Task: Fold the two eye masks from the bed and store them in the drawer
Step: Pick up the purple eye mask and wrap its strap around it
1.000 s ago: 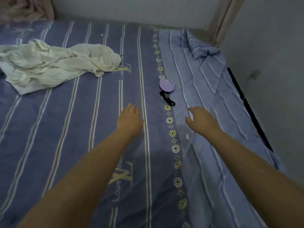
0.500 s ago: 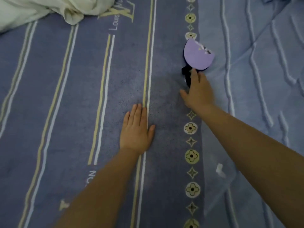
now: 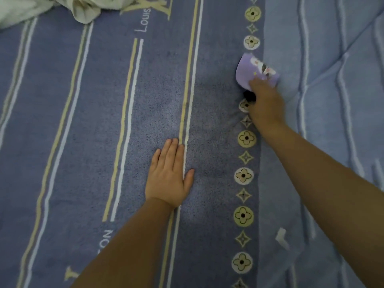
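A purple eye mask (image 3: 248, 73) with a cartoon print lies folded on the blue striped bed cover (image 3: 83, 121), right of centre near the top. Its black strap (image 3: 249, 95) shows as a dark bunch just below it. My right hand (image 3: 265, 102) rests over the mask's lower edge, fingers curled onto it and covering part of the strap. My left hand (image 3: 169, 175) lies flat on the cover, palm down, fingers together, well to the left and nearer to me. I see only one mask; no drawer is in view.
A crumpled cream cloth (image 3: 47, 7) lies at the top left edge. A lighter blue ribbed blanket (image 3: 332, 100) covers the right side of the bed. A small white tag (image 3: 281, 238) sticks up from its edge.
The view has dropped closer to the bed. My right hand has reached forward from the strap onto the purple mask's lower edge. My left hand stays flat on the cover.
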Demonstrator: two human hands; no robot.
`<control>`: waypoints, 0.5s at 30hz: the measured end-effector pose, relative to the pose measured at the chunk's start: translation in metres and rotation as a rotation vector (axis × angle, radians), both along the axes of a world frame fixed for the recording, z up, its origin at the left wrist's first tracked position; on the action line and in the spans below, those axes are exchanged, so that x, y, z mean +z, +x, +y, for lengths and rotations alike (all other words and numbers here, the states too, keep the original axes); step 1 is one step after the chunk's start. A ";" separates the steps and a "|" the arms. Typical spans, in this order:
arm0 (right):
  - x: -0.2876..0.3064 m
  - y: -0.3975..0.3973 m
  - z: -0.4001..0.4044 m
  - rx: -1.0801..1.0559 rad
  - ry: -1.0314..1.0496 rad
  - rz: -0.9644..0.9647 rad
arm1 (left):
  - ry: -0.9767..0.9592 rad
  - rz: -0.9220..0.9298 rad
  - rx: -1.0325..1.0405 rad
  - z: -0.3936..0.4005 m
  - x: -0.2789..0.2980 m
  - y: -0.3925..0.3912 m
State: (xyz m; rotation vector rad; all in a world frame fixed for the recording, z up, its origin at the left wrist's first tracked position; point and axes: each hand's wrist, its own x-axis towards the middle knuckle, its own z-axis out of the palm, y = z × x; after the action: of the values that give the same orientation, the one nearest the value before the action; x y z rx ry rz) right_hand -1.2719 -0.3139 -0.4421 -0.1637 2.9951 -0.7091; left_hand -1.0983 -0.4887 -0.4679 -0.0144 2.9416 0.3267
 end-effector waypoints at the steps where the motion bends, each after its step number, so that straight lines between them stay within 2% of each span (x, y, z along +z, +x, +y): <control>1: 0.004 0.014 0.003 0.013 -0.044 -0.018 | 0.002 -0.006 0.000 0.000 0.000 0.001; 6: 0.041 0.105 0.041 0.169 -0.219 -0.173 | 0.137 -0.044 0.080 0.005 0.013 0.007; 9: 0.071 0.138 0.063 0.126 -0.324 -0.285 | 0.297 -0.054 0.075 0.014 0.035 0.014; 13: 0.131 0.163 0.073 0.186 -0.381 -0.376 | 0.586 -0.035 -0.077 0.044 0.126 0.024; 15: 0.169 0.173 0.075 0.237 -0.408 -0.371 | 0.614 -0.013 -0.182 0.058 0.174 0.032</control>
State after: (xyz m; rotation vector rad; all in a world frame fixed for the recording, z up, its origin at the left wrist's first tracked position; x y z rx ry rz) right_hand -1.0993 -0.2385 -0.2728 -0.3533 2.4043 -1.1634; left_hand -1.0668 -0.4308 -0.2943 0.3269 2.6727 1.1654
